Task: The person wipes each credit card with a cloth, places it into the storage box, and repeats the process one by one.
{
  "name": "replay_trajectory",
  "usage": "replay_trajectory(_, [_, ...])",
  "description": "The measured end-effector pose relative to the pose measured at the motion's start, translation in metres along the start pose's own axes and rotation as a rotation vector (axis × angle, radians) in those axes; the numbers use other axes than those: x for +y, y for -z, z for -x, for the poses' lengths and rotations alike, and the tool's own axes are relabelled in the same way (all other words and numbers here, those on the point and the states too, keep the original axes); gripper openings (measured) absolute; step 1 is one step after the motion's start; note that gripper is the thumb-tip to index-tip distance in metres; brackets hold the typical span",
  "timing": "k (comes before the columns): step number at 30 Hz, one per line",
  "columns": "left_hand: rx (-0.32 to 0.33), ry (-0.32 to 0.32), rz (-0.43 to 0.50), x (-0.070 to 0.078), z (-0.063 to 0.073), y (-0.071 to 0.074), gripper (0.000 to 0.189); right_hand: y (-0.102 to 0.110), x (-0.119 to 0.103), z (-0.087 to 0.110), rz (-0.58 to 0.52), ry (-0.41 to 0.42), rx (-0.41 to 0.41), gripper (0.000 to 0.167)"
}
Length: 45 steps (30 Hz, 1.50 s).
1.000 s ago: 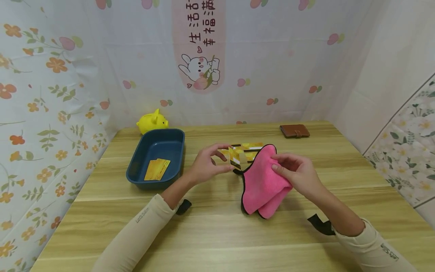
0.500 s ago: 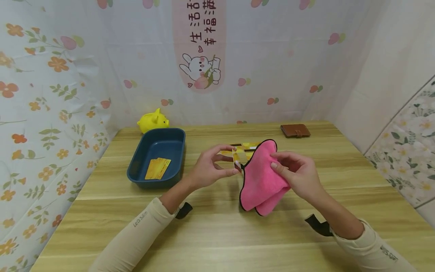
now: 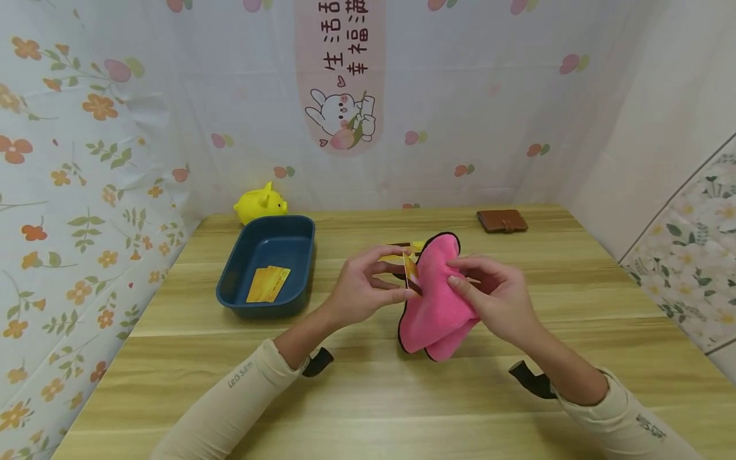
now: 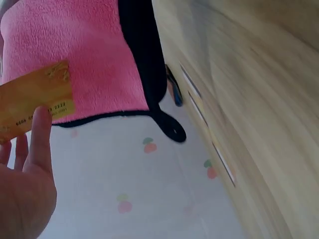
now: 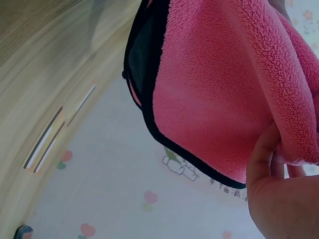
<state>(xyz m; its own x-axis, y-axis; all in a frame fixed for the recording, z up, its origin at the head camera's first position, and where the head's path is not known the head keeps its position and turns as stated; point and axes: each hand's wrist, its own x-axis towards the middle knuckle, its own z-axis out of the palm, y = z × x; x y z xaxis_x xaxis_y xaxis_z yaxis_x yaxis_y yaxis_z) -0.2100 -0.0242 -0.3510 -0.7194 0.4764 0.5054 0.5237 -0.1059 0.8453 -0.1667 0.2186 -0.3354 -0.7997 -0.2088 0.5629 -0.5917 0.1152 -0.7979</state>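
In the head view, my left hand (image 3: 362,291) pinches a gold bank card (image 3: 411,271) by its edges, with the thumb below and fingers above. The left wrist view shows embossed numbers on the face of this card (image 4: 37,97), which is held against or close to a pink cloth. My right hand (image 3: 500,294) pinches this fluffy pink cleaning cloth (image 3: 431,313), edged in black, and holds it up over the table in loose folds. A black hanging loop (image 4: 174,130) sticks out from one corner of the cloth. Part of the card is hidden behind the left fingers.
More cards (image 3: 411,246) lie on the wooden table (image 3: 356,409) behind the cloth, partly hidden. At the left stands a blue tray (image 3: 282,246) with gold cards (image 3: 268,284) inside. A yellow piggy bank (image 3: 260,204) sits behind it. A brown wallet (image 3: 502,221) lies at the back right.
The cloth has shifted a little left and the card a little right, so they have come together. The card has turned more edge-on to the head view. Both hands keep their hold.
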Motion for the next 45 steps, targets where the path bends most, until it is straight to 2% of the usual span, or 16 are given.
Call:
replay_trajectory(3, [0.031, -0.020, 0.007, 0.002, 0.000, -0.004, 0.058, -0.003, -0.002, 0.000, -0.005, 0.017, -0.023, 0.023])
replay_trajectory(9, [0.046, -0.048, 0.000, 0.005, 0.000, -0.011, 0.060, -0.010, -0.005, 0.001, -0.044, 0.017, -0.045, 0.026])
replay_trajectory(14, [0.055, -0.061, -0.011, 0.005, -0.001, -0.014, 0.060, -0.014, -0.006, 0.002, -0.016, 0.021, -0.039, 0.032])
replay_trajectory(18, [0.059, -0.071, -0.006, 0.006, -0.002, -0.014, 0.060, -0.014, -0.005, 0.002, 0.007, 0.035, -0.057, 0.030])
replay_trajectory(28, [0.038, -0.165, -0.033, 0.007, -0.002, -0.014, 0.059, -0.016, -0.008, 0.000, 0.092, 0.038, -0.060, 0.030])
replay_trajectory(32, [0.043, -0.146, -0.054, 0.008, -0.003, -0.014, 0.057, -0.016, -0.008, 0.001, 0.081, 0.053, -0.073, 0.029])
replay_trajectory(37, [0.073, -0.086, -0.084, 0.009, -0.004, -0.013, 0.054, -0.018, -0.009, 0.001, 0.052, 0.153, -0.097, 0.030])
replay_trajectory(41, [0.075, -0.054, -0.064, 0.008, -0.005, -0.013, 0.054, -0.018, -0.007, 0.000, 0.014, 0.219, -0.110, 0.033])
replay_trajectory(45, [0.070, -0.015, -0.046, 0.008, -0.006, -0.012, 0.056, -0.018, -0.006, 0.000, 0.010, 0.245, -0.115, 0.033])
